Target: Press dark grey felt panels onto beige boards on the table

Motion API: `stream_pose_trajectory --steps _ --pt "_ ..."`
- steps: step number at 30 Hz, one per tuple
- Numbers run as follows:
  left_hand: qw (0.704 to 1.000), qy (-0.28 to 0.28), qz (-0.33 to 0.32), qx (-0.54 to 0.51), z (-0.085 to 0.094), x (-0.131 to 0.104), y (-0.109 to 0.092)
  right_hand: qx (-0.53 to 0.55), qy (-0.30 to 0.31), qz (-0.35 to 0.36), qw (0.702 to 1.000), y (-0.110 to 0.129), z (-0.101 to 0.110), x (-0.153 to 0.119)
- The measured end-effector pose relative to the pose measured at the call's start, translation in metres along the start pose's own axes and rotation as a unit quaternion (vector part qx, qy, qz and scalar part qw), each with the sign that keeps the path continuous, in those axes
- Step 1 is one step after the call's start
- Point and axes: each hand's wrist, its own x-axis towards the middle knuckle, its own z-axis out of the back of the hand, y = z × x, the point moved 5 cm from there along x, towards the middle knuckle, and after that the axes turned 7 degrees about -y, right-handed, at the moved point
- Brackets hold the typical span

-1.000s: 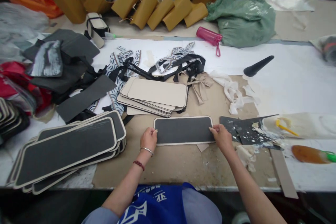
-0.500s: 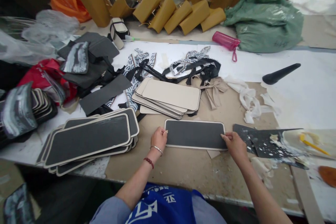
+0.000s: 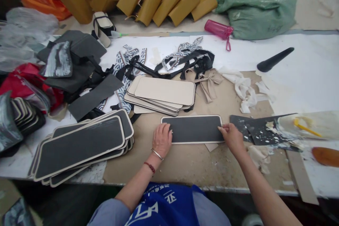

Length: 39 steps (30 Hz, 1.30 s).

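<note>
At the left edge of a cluttered worktop (image 3: 92, 175) lies a crumpled red bundle (image 3: 17, 73). Nearer, at the worktop's near left corner, is a loosely fanned stack of black panels (image 3: 79, 148), rounded at the corners and bordered in cream. Moving right, the person's left hand (image 3: 162, 138) rests palm down, its fingers over the left end of a single black panel (image 3: 194, 129); whether it grips or only presses, I cannot tell. Just beyond is a pile of beige panels (image 3: 165, 91). The single panel lies flat, its long sides running left to right, on brown board (image 3: 180, 167) around the middle of the worktop, in from the near edge. It looks thin, light and fairly stiff, perhaps bending a little if lifted by one end, with a smooth face that may slide; the two short ends seem the best places to take hold. At its right end, the person's right hand (image 3: 233, 137) pinches the rim between thumb and fingers. Further right are black scraps (image 3: 267, 135) spattered white, then, by the worktop's right edge, an orange-brown object (image 3: 325, 156), partly out of view.
</note>
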Motion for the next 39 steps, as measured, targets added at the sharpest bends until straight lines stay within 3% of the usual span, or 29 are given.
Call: stream_pose_trajectory --steps 2,4,8,13,16,19,22,24,26,32,39 --pt "0.996 0.034 -0.08 -0.004 -0.013 0.003 -0.019 0.0 0.003 -0.002 1.0 0.0 0.0 0.0" --pt "0.99 0.078 -0.12 0.008 -0.026 0.007 -0.029 0.0 0.003 0.0 1.0 0.0 0.0 -0.001" --pt "0.982 0.13 -0.13 0.034 -0.04 0.011 -0.027 0.013 0.004 0.005 1.0 0.0 -0.002 -0.002" --pt "0.981 0.126 -0.14 0.045 -0.04 0.011 -0.023 -0.012 0.014 0.029 0.999 0.003 0.003 -0.002" --pt "0.981 0.114 -0.15 0.051 -0.039 0.011 -0.025 -0.11 -0.037 0.118 0.986 0.025 0.005 -0.011" --pt "0.979 0.104 -0.161 0.062 -0.041 0.012 -0.025 -0.123 -0.065 0.241 0.961 0.067 -0.01 -0.033" --pt "0.978 0.094 -0.172 0.067 -0.043 0.012 -0.024 -0.077 -0.01 0.378 0.923 0.106 -0.039 -0.058" --pt "0.978 0.084 -0.18 0.065 -0.044 0.011 -0.022 -0.068 0.032 0.433 0.898 0.116 -0.053 -0.063" --pt "0.977 0.075 -0.188 0.064 -0.045 0.01 -0.021 -0.087 0.044 0.433 0.896 0.109 -0.055 -0.052" --pt "0.974 0.069 -0.196 0.087 -0.045 0.011 -0.021 -0.156 0.019 0.376 0.913 0.061 -0.034 -0.004" --pt "0.979 0.091 -0.172 0.059 -0.042 0.01 -0.023 -0.121 -0.021 0.389 0.913 0.059 -0.036 -0.002"
